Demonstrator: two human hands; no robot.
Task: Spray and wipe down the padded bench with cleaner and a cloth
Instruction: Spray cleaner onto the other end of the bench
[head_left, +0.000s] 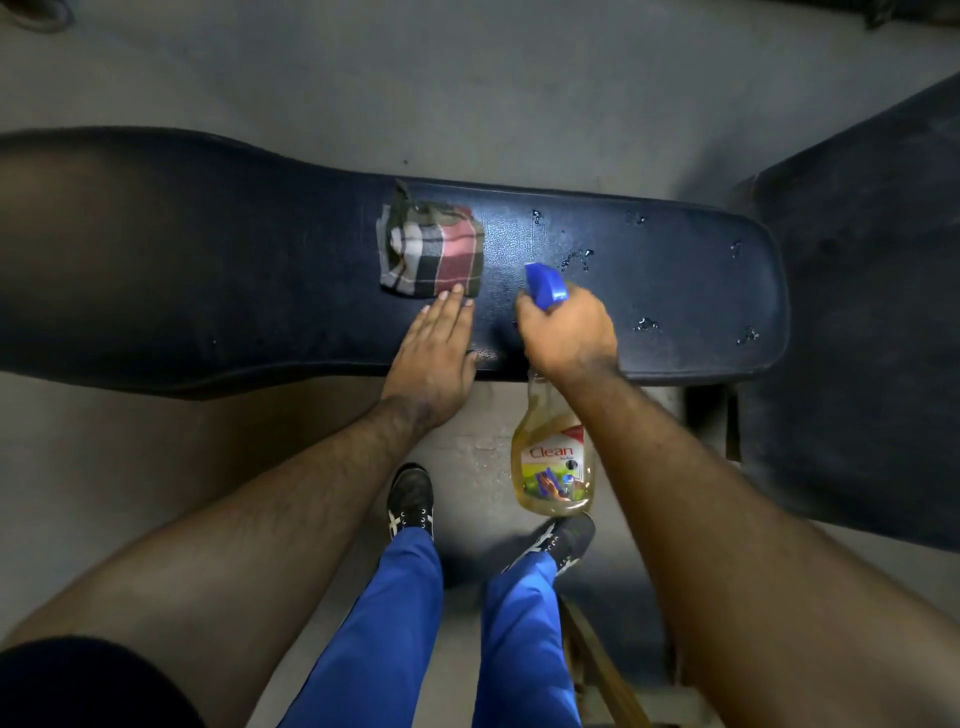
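Note:
A long black padded bench runs across the view, its right end beaded with droplets of cleaner. A folded plaid cloth lies on the bench near the middle. My left hand lies flat on the padding, fingers straight, fingertips touching the cloth's near edge. My right hand grips the neck of a spray bottle of amber cleaner with a blue trigger head, whose nozzle points over the bench toward the far side.
A second dark padded surface stands to the right of the bench end. Grey concrete floor lies beyond the bench. My shoes and blue trousers are below, close to the bench's near edge.

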